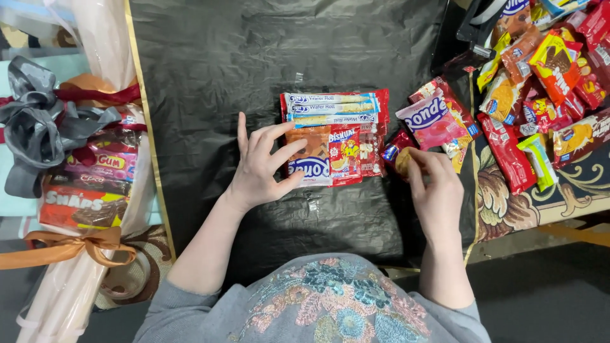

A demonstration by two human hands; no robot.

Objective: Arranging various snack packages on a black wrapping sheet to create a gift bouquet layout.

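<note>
My left hand rests with spread fingers on the left edge of a flat group of snack packets laid on black wrapping paper. Blue-and-white wafer roll packs lie across the top of the group, with orange and red biscuit packets below. My right hand holds a small round gold-wrapped sweet at the group's right edge, beside a small red packet. A pink packet lies just above that hand.
A heap of assorted snack packets covers the patterned cloth at the right. At the left lies a finished bouquet of snacks in clear wrap, with a grey bow and an orange ribbon.
</note>
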